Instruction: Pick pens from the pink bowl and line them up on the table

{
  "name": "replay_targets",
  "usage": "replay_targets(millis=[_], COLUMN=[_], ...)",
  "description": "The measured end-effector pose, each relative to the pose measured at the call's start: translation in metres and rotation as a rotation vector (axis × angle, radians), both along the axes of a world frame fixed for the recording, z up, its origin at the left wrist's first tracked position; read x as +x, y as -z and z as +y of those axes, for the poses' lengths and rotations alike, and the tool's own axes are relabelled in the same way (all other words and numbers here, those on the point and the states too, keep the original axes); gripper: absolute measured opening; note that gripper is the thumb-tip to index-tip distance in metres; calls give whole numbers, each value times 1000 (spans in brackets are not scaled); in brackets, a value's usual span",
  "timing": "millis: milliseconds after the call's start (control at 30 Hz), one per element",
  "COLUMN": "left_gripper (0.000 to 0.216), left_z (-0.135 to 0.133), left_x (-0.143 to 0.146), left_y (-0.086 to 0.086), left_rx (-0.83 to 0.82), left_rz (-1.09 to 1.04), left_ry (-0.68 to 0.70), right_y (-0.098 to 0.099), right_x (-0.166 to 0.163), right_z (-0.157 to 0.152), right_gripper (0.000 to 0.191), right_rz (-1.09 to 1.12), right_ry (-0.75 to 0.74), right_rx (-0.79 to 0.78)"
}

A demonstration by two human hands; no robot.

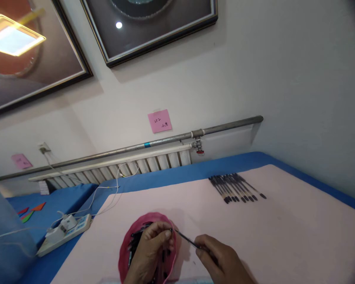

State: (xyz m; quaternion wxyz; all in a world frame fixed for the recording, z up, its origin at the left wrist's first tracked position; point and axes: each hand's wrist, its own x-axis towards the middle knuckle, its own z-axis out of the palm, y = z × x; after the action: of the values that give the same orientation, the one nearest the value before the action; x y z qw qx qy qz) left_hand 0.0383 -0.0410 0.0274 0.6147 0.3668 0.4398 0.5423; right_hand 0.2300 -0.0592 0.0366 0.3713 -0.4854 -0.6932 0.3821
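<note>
My right hand (220, 258) is closed around a slim dark pen (187, 239), whose thin end points up and left toward my other hand. Over the pink basket (124, 244), my left hand (152, 246) pinches a small black piece that looks like a pen cap (170, 230). The cap and the pen's tip are very close; I cannot tell whether they touch. Inside the basket lie several black pen parts (135, 238), partly hidden by my left hand. Several dark pens (233, 188) lie side by side in a row farther back on the right.
Pink sheeting (284, 228) covers the blue table (236, 161). At left are a power strip (83, 225) with plugged-in chargers and a white cable (117, 183). A radiator (152, 162) and a pipe (230, 125) run along the wall. Coloured pieces (38, 206) lie far left.
</note>
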Motion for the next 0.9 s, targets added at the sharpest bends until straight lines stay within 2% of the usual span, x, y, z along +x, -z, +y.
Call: replay_targets(millis=[433, 733, 900], left_gripper=[16, 13, 12], left_z=[-2, -7, -7], left_x=[-3, -9, -9], left_y=[-4, -3, 0], left_rx=[-25, -83, -70], left_rz=[55, 216, 95], left_ry=[41, 109, 177], right_y=[-3, 9, 8], right_x=[2, 4, -2], right_z=[-2, -4, -6], right_gripper=[16, 22, 19], right_rz=[-85, -342, -217], right_ry=[-10, -79, -71], right_rx=[48, 250, 141])
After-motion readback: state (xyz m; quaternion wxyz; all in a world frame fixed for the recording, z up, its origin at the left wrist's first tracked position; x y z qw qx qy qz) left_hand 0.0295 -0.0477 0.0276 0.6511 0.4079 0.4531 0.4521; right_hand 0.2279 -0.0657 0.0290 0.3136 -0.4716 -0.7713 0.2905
